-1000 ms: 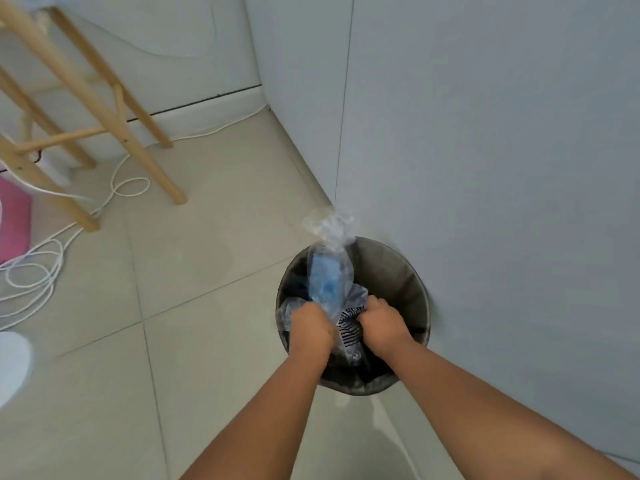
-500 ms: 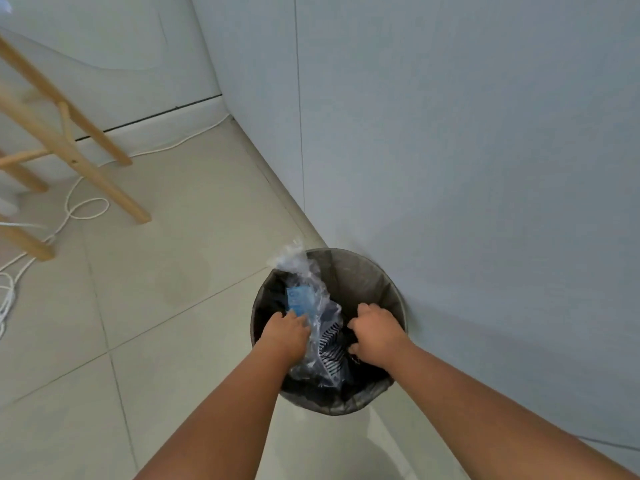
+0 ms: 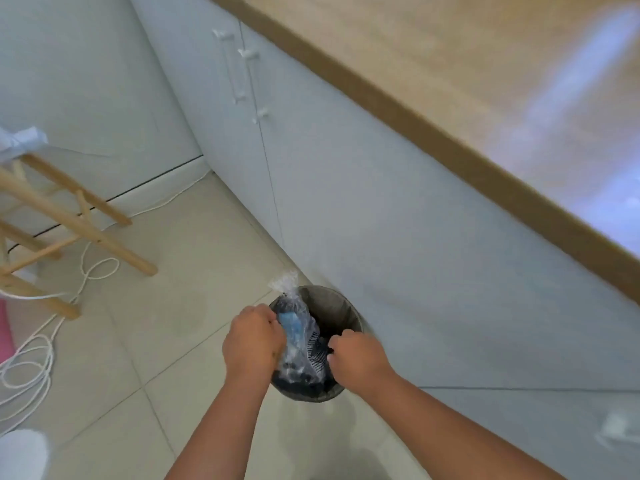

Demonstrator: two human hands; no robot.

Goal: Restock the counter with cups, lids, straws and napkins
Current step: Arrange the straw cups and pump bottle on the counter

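Over bin | left hand grip clenched on clear bag | right hand curled, hold hidden

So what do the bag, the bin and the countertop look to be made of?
Bag: thin clear plastic, crinkled and glossy, contents showing through. Bin: probably grey plastic or metal, matte; blur leaves it open. Countertop: wood-look, light grain, likely laminate or timber.

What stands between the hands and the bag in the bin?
Nothing visible does. The left hand grips the bag on one side, and the right hand pinches its other side, over the bin.
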